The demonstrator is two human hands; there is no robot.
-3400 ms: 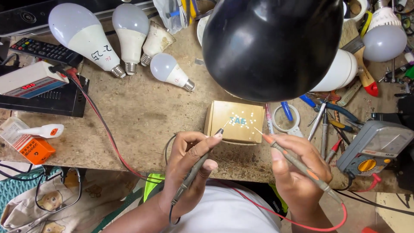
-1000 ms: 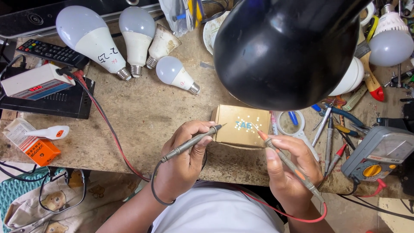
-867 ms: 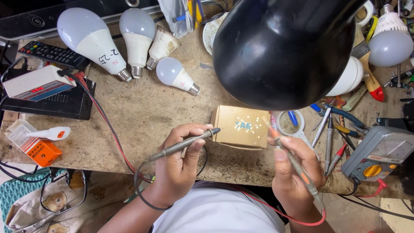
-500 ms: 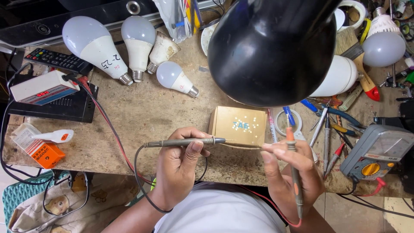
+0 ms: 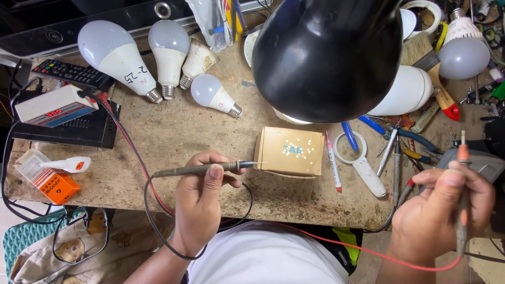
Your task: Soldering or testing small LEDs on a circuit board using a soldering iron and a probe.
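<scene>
Up at the far edge of the bench there is a clear plastic container with pens or markers standing in it, though the black dome-shaped lamp shade hides part of that corner, so the contents are hard to read. Near centre sits the small tan cardboard-coloured square board, dotted with pale specks on top, lying flat on the worn brown worktop.

Now the grip. The left hand is closed round the slim black test probe, thumb on top and fingers curled beneath, pen-style; the probe lies nearly level, its metal tip just at the board's left edge, touching or a hair short, I cannot tell which. Its dark lead loops down off the near edge.

Over on the right, the right hand is well away from the board, fist wrapped round the red-tipped test probe, which stands upright with its tip pointing to the far side. A thin red lead trails from it along the near edge. Just behind that hand is the grey multimeter.

Far left, four white LED bulbs lie in a row, a black remote control beside them. A white-handled magnifying glass rests just right of the board.
</scene>
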